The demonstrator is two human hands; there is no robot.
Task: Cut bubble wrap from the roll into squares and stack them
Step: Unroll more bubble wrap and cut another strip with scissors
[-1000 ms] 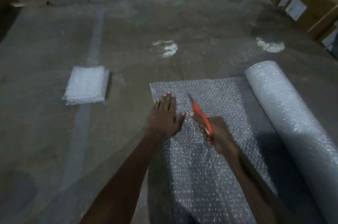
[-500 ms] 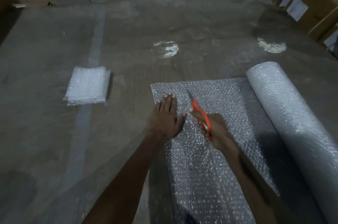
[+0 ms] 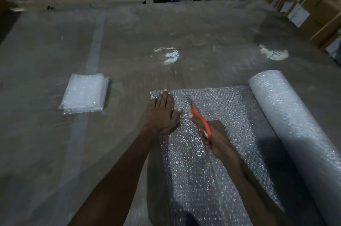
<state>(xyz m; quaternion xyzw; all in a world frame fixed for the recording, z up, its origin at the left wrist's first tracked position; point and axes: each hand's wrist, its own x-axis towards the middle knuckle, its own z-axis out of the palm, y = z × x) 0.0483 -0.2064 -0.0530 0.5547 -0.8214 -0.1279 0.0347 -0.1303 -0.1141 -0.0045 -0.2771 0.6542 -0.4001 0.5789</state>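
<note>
In the last second I see the scissors (image 3: 200,120) move forward along the sheet (image 3: 221,115), away from me toward the top edge of it; the blade tip is now nearer to that far edge than before, and the left hand (image 3: 162,113) has also slid a little upward in the frame, so that its fingertips now reach the far edge of the sheet. From this I judge that the cut is almost through and that the strip at the left will soon be free, though a short part near the top edge looks still uncut; the cut line behind the right hand (image 3: 217,139) I cannot follow clearly, because the plastic is transparent and a bit blurred. The left hand lies flat, with fingers straight and close together and the thumb spread to the right, and it presses the sheet down on the floor (image 3: 129,50) just left of the cut line. The right hand is curled round the orange handles and holds the scissors with the blades pointing up and slightly left in the frame; how far the blades are apart I cannot tell. The roll (image 3: 287,124) lies at the right of the frame, still joined to the sheet. The stack (image 3: 84,93) of cut pieces rests at the middle left, well apart from both hands.
</note>
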